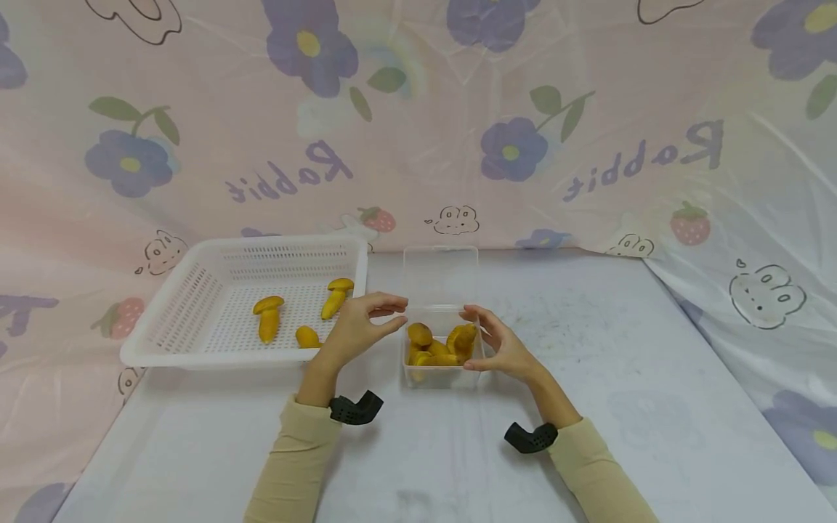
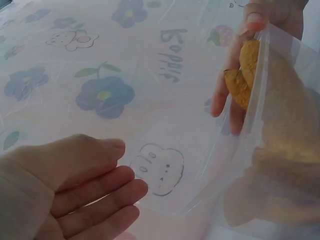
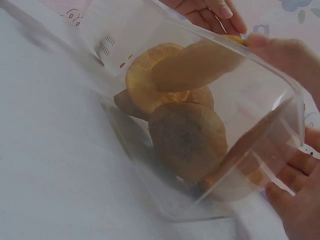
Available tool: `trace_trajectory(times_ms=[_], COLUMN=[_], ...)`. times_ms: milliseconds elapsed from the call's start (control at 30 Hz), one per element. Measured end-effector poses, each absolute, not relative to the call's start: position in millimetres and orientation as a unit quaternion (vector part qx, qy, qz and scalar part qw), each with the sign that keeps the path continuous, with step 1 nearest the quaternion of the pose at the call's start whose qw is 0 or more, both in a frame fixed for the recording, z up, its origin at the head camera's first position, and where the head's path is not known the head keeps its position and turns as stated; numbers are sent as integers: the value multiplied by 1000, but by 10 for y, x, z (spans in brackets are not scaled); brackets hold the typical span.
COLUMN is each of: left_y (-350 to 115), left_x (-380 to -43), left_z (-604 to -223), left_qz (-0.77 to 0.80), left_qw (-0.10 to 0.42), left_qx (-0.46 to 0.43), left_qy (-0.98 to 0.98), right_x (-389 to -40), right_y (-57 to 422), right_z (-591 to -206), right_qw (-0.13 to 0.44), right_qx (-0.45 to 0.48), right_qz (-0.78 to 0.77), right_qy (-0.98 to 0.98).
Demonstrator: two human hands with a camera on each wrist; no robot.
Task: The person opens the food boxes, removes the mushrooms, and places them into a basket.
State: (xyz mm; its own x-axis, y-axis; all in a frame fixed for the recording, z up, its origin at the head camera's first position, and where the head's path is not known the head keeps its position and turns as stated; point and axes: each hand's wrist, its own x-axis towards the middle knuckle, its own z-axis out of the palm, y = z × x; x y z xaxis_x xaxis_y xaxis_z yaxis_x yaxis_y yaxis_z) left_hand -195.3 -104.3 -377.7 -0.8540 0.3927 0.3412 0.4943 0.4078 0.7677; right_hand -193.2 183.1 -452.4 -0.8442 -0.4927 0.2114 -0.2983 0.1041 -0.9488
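A clear plastic box (image 1: 441, 375) with a hinged lid (image 1: 441, 272) stands on the table, its lid raised at the back. Several yellow-brown mushrooms (image 1: 437, 352) lie inside it; through its wall they also show in the right wrist view, where one mushroom (image 3: 187, 142) lies in front. My right hand (image 1: 503, 347) grips the box's right side, thumb at the front corner and fingers toward the back. At the box's left side my left hand (image 1: 358, 327) hovers with its fingers extended, holding nothing. In the left wrist view the left hand (image 2: 85, 192) is apart from the box.
A white perforated plastic basket (image 1: 222, 356) stands to the left, holding a few more mushrooms (image 1: 268, 318). The left forearm partly covers its front right corner. Behind the table hangs a printed cloth (image 1: 418, 160) with flowers and rabbits. A black band (image 1: 356, 408) is on each wrist.
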Motion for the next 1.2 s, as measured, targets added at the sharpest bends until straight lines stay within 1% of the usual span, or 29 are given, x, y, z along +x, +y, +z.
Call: trace_trajectory(times_ms=[200, 433, 733, 800, 1033, 1200], left_y=[-962, -883, -801, -773, -688, -661], left_x=[-1926, -1914, -1901, -1903, -1885, -1862], left_z=[-3790, -3812, -3874, -3897, -3922, -3925], left_qz=[-473, -475, -474, -464, -436, -408], left_qw=[22, -15, -21, -31, -94, -112], left_qx=[-298, -310, -335, -343, -373, -389], left_qy=[-829, -823, -814, -816, -813, -818], right_x=[-1932, -1935, -1935, -1933, -1928, -1935], right_y=[1836, 1835, 1833, 1833, 1834, 1842], right_z=[-4523, -4533, -4532, -4528, -4517, -4528], right_qw=[78, 80, 82, 82, 84, 83], right_qx=[-269, -267, -269, -270, -272, -274], right_qz=[-613, -614, -615, -614, -617, -613], right_qy=[739, 738, 737, 737, 733, 736])
